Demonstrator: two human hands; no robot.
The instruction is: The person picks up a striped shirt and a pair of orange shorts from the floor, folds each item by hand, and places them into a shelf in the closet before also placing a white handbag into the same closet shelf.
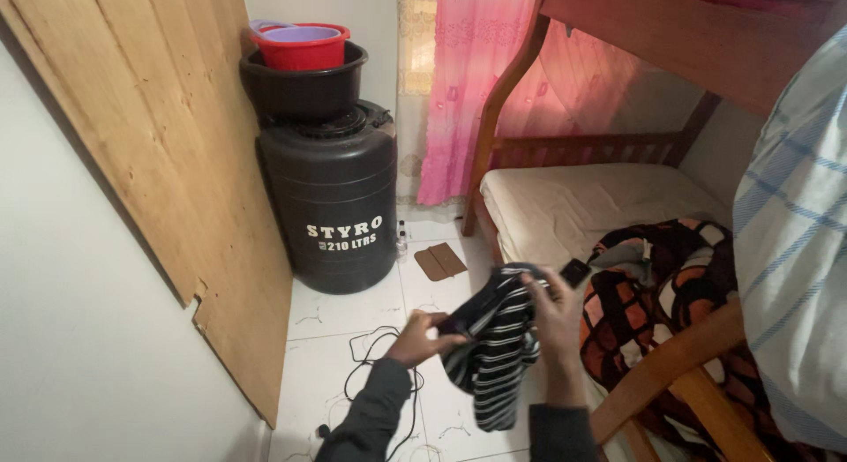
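Note:
A black garment with thin white stripes (pixel 496 356) hangs between my hands over the white tiled floor. My left hand (pixel 421 338) pinches its left edge. My right hand (pixel 554 316) grips its upper right part, fingers wrapped into the cloth. Both forearms wear dark sleeves. Just right of the garment lies a patterned blanket in brown, orange and white (pixel 670 285) on the lower bunk's bare mattress (pixel 573 206), with a small dark object (pixel 575 271) beside it.
A big black water tank (pixel 335 206) stands in the corner, topped by a black basin (pixel 304 84) and a red bucket (pixel 302 45). Wooden boards (pixel 168 135) lean on the left wall. Black cables (pixel 379 356) trail across the floor. A striped cloth (pixel 794 250) hangs at right.

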